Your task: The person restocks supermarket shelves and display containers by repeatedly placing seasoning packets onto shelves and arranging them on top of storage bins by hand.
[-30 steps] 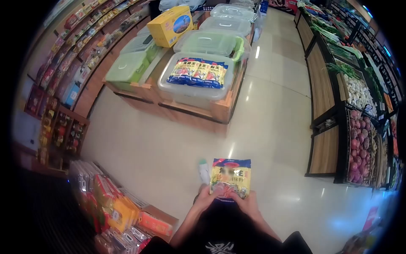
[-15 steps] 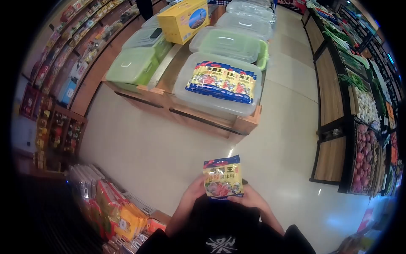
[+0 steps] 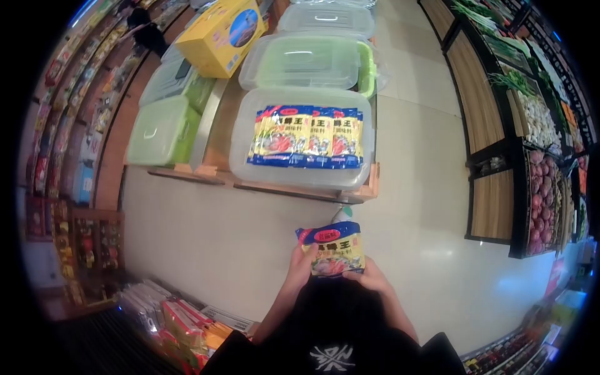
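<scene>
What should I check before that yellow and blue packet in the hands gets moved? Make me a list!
1. Left hand on the packet: ok, gripping one side.
2. Right hand on it too: ok, at the other side.
3. Other packets lying on the tub lid: ok, overlapping side by side.
4. Held packet above that lid: not ok, it's nearer the person's body.
5. Yellow box away from those packets: ok, farther back.
6. Packet fully sealed: cannot tell.

Left hand (image 3: 301, 265) and right hand (image 3: 375, 279) gripping one packet (image 3: 336, 253)
Ahead, similar packets (image 3: 306, 137) lie overlapping on a plastic box (image 3: 300, 177), with a yellow carton (image 3: 211, 41) beyond, to the left.
</scene>
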A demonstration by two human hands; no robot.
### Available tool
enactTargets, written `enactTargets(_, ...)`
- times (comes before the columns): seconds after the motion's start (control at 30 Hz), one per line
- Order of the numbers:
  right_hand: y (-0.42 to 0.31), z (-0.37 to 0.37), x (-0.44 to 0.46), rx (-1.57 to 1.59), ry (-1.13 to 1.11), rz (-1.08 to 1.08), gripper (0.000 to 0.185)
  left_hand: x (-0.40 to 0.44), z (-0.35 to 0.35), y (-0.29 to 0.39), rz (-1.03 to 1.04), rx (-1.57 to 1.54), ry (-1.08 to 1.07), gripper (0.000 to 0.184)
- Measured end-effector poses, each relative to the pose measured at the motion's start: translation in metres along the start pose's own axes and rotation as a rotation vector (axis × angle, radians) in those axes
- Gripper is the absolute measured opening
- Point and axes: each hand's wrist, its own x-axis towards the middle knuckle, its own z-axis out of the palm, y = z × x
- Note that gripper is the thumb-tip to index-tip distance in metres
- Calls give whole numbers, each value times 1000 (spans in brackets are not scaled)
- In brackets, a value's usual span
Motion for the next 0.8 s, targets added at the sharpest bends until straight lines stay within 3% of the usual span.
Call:
enactTargets(0.23,-54,-25,74,100,234,-8,55,103,51,81,90,209,-14,26)
enactTargets(0.37,-81,-36,137,-91,411,-322,57,176,55,128,157,530,-13,33)
enactTargets(0.43,-112,-43,165,-140,444,-373,59,209,58,153,225,505,-44,46)
enactTargets(0.5,-123,-57,189,-189,432,-333,62,238,51,176,375,914,-67,61)
enactTargets(0.53,-113,-66,207,-209,399,-268,65,243,55,178,554,1049,26,75)
enactTargets(0.57,-99,-73,225,-230,365,-205,69,244,56,178,559,1111,25,82)
enactTargets(0.6,-77,-76,239,-445,482,-234,79,250,46,169,550,1351,-43,85)
enactTargets(0.67,-79,-79,241,-471,466,-217,83,240,35,142,597,1832,-65,93)
enactTargets(0.8,-66,-74,239,-521,499,-240,87,229,37,137,641,1718,-64,97)
